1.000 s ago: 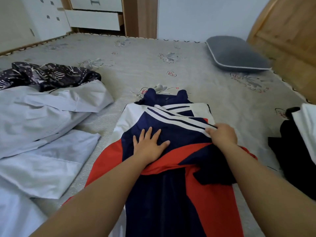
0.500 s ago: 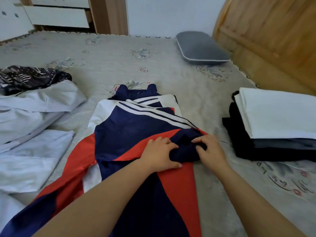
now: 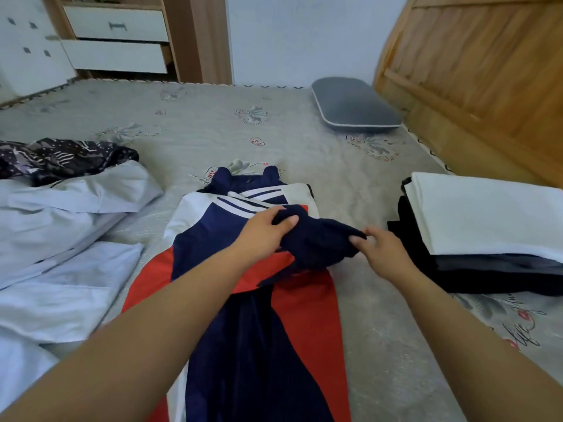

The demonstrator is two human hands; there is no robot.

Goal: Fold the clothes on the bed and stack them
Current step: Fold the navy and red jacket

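a navy, red and white jacket (image 3: 243, 315) with white shoulder stripes lies flat mid-bed (image 3: 380, 345), long axis running away from the person, collar at the far end. the left hand (image 3: 265, 229) and right hand (image 3: 380, 251) each pinch its bunched navy sleeve (image 3: 316, 242), lifted across the chest.

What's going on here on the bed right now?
A person is folding clothes on a bed. Both hands are on a navy, red and white jacket spread out lengthwise: the left hand and the right hand grip a bunched navy part of it, likely a sleeve, lifted over the jacket's middle. A stack of folded clothes sits to the right, and unfolded pale garments wait on the left.
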